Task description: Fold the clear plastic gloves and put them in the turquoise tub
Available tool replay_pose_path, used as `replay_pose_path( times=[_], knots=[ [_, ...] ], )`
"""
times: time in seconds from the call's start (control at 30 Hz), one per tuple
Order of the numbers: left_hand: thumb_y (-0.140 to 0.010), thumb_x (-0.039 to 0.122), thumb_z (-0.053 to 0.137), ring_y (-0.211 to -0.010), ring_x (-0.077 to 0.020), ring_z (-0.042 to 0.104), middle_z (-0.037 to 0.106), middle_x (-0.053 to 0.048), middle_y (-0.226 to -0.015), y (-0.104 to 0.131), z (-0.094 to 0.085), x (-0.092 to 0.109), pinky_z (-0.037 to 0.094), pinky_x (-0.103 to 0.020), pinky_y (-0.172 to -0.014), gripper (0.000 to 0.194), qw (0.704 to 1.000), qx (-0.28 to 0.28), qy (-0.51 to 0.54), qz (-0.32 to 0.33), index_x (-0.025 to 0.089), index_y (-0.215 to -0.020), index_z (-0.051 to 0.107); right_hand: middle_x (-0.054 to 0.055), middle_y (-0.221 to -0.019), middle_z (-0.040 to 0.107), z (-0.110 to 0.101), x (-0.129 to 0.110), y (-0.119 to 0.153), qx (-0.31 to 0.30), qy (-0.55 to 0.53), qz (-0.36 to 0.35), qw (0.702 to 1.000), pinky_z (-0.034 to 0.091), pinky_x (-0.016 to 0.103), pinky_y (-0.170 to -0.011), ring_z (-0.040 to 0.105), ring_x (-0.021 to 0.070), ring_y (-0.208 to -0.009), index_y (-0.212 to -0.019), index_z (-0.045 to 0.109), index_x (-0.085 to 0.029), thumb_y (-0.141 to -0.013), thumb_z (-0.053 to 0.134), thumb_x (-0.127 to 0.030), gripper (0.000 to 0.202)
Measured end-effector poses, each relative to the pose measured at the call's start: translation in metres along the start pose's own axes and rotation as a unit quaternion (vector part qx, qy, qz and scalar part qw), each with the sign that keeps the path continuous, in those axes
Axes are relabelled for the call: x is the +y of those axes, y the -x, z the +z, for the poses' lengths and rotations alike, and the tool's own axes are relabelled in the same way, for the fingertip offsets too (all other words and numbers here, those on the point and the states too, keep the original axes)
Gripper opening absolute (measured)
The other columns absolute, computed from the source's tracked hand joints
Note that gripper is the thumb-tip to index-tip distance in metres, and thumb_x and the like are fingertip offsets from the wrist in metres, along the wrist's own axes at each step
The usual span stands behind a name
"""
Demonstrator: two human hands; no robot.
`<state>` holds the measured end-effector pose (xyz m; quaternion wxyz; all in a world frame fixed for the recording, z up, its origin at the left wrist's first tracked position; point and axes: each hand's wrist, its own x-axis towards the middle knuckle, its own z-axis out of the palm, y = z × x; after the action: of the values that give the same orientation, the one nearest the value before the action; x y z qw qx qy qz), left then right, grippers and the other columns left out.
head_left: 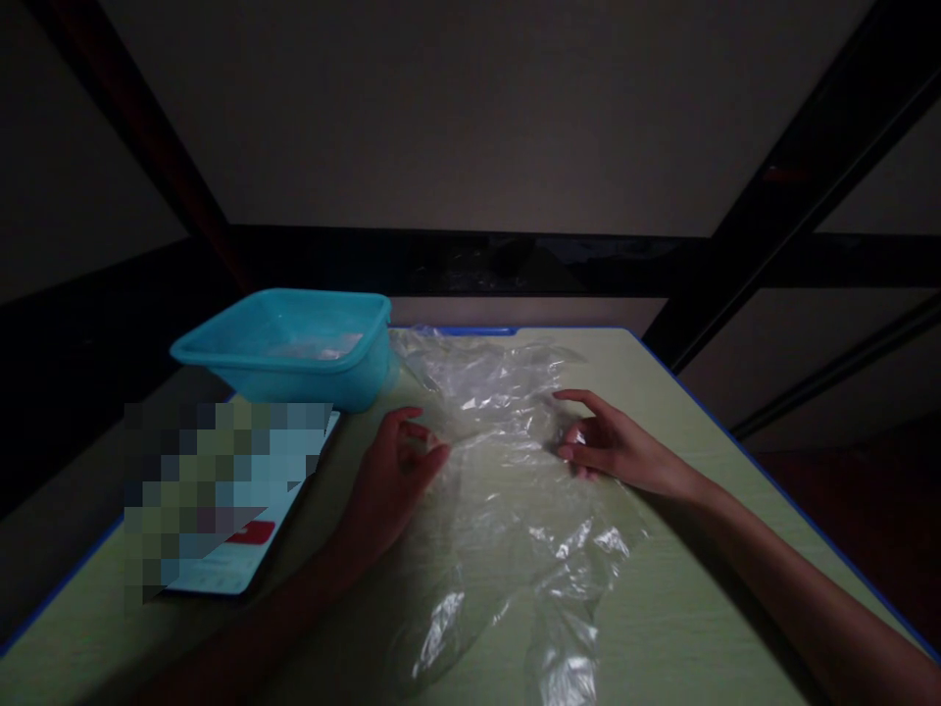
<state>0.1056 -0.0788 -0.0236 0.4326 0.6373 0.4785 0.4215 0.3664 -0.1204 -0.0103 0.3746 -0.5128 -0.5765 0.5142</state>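
A thin, clear plastic bag (507,392) lies spread and crinkled over the middle of the table, its lower end splitting into two loose strips. At its left edge, my left hand (397,480) is closed, with curled fingers and the thumb against the film. My right hand (610,446) grips the opposite edge. Its index finger stretches over the film while the thumb meets the other, bent fingers, where a bit of shiny plastic shows. Parts of the fingers on both hands are hidden or dim.
A turquoise plastic basin (368,368) stands at the back left, with something pale inside. In front of it lies a flat, light-blue tablet-like object (221,574), partly pixelated. The pale wood-patterned table (683,579) has a blue rim, and a panelled wall (470,118) rises behind it.
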Motion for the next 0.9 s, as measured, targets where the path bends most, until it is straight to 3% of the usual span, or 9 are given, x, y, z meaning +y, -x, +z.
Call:
replay_pose_path(
  times=[0.1,0.17,0.27,0.33,0.43,0.53,0.7,0.9],
  knots=[
    [-0.064,0.03,0.064,-0.053,-0.0089,0.053,0.057,-0.001,-0.094,0.003,0.0,-0.001,0.046,-0.023,-0.05,0.049,0.995,-0.014,-0.09,0.047,0.02,-0.107,0.042,-0.006,-0.066,0.054,0.0,0.0,0.001,-0.008,-0.002,-0.002,1.0,0.042,0.019,-0.042,0.054,0.0075,-0.049,-0.128,0.027,-0.018,-0.075,0.066,-0.021,0.065],
    [-0.062,0.03,0.068,-0.066,-0.0142,0.057,0.057,-0.006,-0.105,0.006,-0.001,-0.001,0.05,-0.03,-0.06,0.057,0.973,-0.032,-0.185,0.137,0.02,-0.112,0.042,-0.005,-0.069,0.054,-0.001,0.0,0.001,-0.016,-0.001,-0.004,1.0,0.042,0.018,-0.043,0.054,0.007,-0.05,-0.13,0.026,-0.018,-0.075,0.065,-0.019,0.067],
    [-0.057,0.033,0.072,-0.099,-0.0314,0.054,0.051,-0.017,-0.121,0.013,-0.002,0.002,0.046,-0.046,-0.081,0.064,0.892,-0.055,-0.326,0.307,0.015,-0.113,0.046,-0.004,-0.075,0.056,-0.001,0.001,0.002,-0.038,0.0,-0.017,0.999,0.045,0.018,-0.045,0.055,0.0065,-0.053,-0.135,0.021,-0.022,-0.076,0.064,-0.014,0.073],
    [-0.058,0.032,0.071,-0.106,-0.036,0.05,0.051,-0.02,-0.122,0.016,0.0,0.003,0.043,-0.051,-0.085,0.056,0.851,-0.062,-0.373,0.365,0.012,-0.107,0.051,-0.003,-0.079,0.057,-0.001,0.0,0.003,-0.058,0.001,-0.026,0.998,0.046,0.019,-0.047,0.056,0.0063,-0.055,-0.137,0.022,-0.025,-0.076,0.063,-0.011,0.075],
    [-0.064,0.022,0.066,-0.097,-0.0315,0.055,0.061,-0.016,-0.107,0.018,0.002,0.003,0.044,-0.047,-0.083,0.031,0.837,-0.059,-0.39,0.378,0.012,-0.093,0.057,-0.002,-0.081,0.057,0.0,-0.002,0.004,-0.087,0.008,-0.021,0.996,0.047,0.019,-0.047,0.056,0.0058,-0.054,-0.13,0.038,-0.025,-0.076,0.061,-0.011,0.061],
    [-0.071,0.012,0.055,-0.09,-0.0279,0.058,0.065,-0.012,-0.098,0.015,0.0,0.002,0.045,-0.046,-0.082,0.007,0.821,-0.043,-0.416,0.389,0.015,-0.076,0.059,-0.001,-0.079,0.057,-0.001,-0.004,0.005,-0.113,0.016,-0.001,0.994,0.048,0.019,-0.048,0.055,0.0049,-0.053,-0.109,0.059,-0.019,-0.076,0.061,-0.013,0.034],
    [-0.079,0.009,0.044,-0.089,-0.0285,0.058,0.066,-0.013,-0.096,0.006,-0.011,0.007,0.043,-0.05,-0.085,0.02,0.778,0.001,-0.483,0.402,0.014,-0.068,0.06,0.0,-0.073,0.059,-0.004,-0.002,0.004,-0.141,0.015,0.033,0.989,0.047,0.017,-0.047,0.055,0.005,-0.052,-0.092,0.066,-0.015,-0.074,0.064,-0.015,0.018],
    [-0.085,0.011,0.042,-0.081,-0.0261,0.061,0.067,-0.013,-0.09,-0.005,-0.022,0.007,0.048,-0.043,-0.074,0.018,0.774,0.051,-0.492,0.396,0.013,-0.076,0.059,0.001,-0.074,0.06,-0.004,-0.006,0.007,-0.19,0.026,0.057,0.98,0.048,0.016,-0.049,0.055,0.0054,-0.055,-0.097,0.066,-0.013,-0.075,0.064,-0.015,0.022]
  ],
)
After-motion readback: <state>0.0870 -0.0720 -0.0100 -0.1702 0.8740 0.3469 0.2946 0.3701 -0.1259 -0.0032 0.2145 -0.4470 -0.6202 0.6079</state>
